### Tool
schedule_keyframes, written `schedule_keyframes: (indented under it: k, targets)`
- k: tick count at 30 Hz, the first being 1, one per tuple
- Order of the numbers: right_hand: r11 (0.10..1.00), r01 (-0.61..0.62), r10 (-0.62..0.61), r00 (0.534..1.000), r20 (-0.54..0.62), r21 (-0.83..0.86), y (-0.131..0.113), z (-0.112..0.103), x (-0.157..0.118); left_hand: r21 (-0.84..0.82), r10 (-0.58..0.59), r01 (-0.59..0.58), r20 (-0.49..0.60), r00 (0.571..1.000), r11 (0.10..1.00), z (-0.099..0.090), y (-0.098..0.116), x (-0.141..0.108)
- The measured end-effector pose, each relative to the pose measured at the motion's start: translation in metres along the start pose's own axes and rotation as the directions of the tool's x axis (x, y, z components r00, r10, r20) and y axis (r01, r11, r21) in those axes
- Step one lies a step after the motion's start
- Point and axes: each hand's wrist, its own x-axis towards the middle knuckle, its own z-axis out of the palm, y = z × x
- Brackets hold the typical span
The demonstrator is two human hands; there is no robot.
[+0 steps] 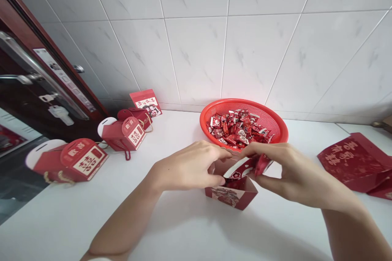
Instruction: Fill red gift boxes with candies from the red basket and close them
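An open red gift box [228,196] with a printed front stands on the white table, with red wrapped candies [235,183] inside it. My left hand [191,167] is curled at the box's left side, thumb toward the front and fingers toward the back, gripping it. Above the opening, my right hand [281,169] pinches red-and-white candy packets [260,165] between thumb and fingers. Just behind both hands sits a red plastic basket [280,124] with many more wrapped candies [239,126]. My fingers partly hide the box's rear wall.
Closed red boxes with rope handles, a front one [78,161] and one behind it [125,132], stand at left near a smaller red box [137,116]. A printed red card box [147,102] leans by the tiled wall [196,57]. Folded red bags [352,163] lie right. A dark door [36,102] borders the left.
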Motion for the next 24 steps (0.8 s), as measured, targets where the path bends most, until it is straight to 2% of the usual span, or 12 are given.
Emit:
schedule_keyframes:
  k: [4,7,10,15,20,24]
  targets:
    - [0.996,-0.004,0.017,0.989,-0.149,0.085,0.000,-0.005,-0.004,-0.027,0.015,-0.015,-0.001,1.000,1.000,0.001,0.003,0.000]
    - [0.996,-0.033,0.039,0.997,-0.073,0.085,0.001,-0.004,-0.003,-0.018,0.028,-0.028,-0.009,1.000,0.999,0.001,0.002,0.002]
    - [0.995,-0.099,0.099,0.995,0.010,0.012,0.002,-0.001,-0.001,0.019,0.027,-0.027,-0.021,0.999,0.999,0.001,-0.002,0.006]
    - [0.979,-0.183,0.179,0.982,-0.053,-0.091,0.006,0.001,0.001,0.012,0.070,-0.070,-0.039,0.997,0.998,-0.003,-0.011,0.007]
    - [0.984,-0.158,0.159,0.987,-0.003,-0.086,0.004,0.002,0.003,-0.193,0.080,-0.071,0.039,0.996,0.979,-0.006,-0.012,0.006]
    - [0.988,-0.147,0.148,0.989,0.028,-0.051,0.001,0.002,0.003,-0.184,0.035,-0.046,-0.061,0.997,0.982,-0.003,-0.012,0.009]
